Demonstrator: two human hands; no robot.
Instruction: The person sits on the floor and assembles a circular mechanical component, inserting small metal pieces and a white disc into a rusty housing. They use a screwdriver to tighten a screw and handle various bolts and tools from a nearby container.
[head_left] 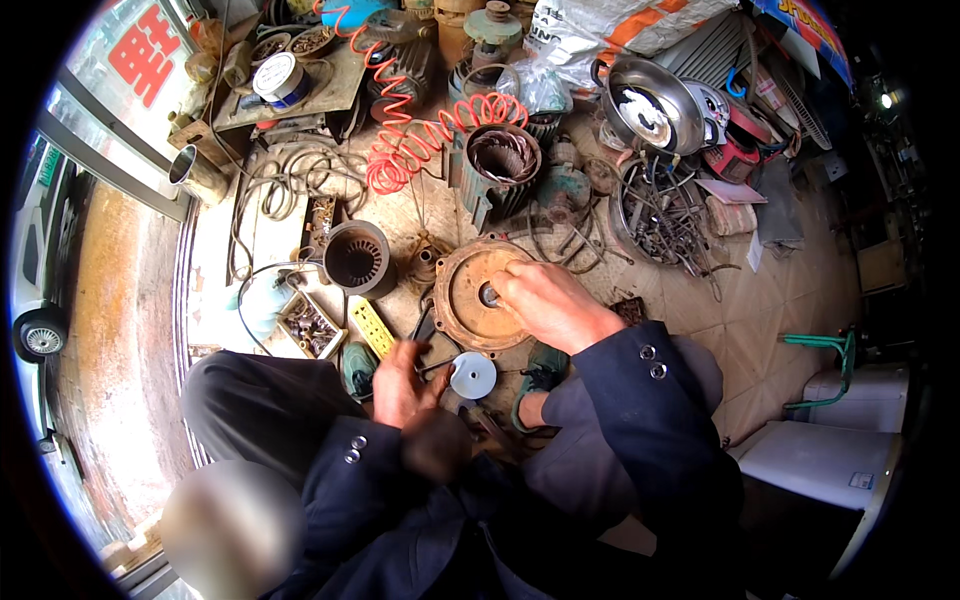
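Note:
A round, rusty motor end cover [462,320] with lugs round its rim lies on the floor between my feet. My right hand [552,303] reaches over it from the right, fingers pinched together at the small dark centre hole. What they hold there, if anything, is hidden. Nearer to me, my left hand [402,385] is closed, its fingers curled round a thin dark thing I cannot make out. Just right of that hand is a pale blue disc [472,376] with a small centre hole; whether the two are joined, I cannot tell.
A yellow power strip [371,327], a box of small metal parts [310,326] and a slotted stator [358,259] are to the left. Beyond stand a wound motor housing [502,160] and a coiled red hose [395,165]. At right is a bowl of tools [660,215].

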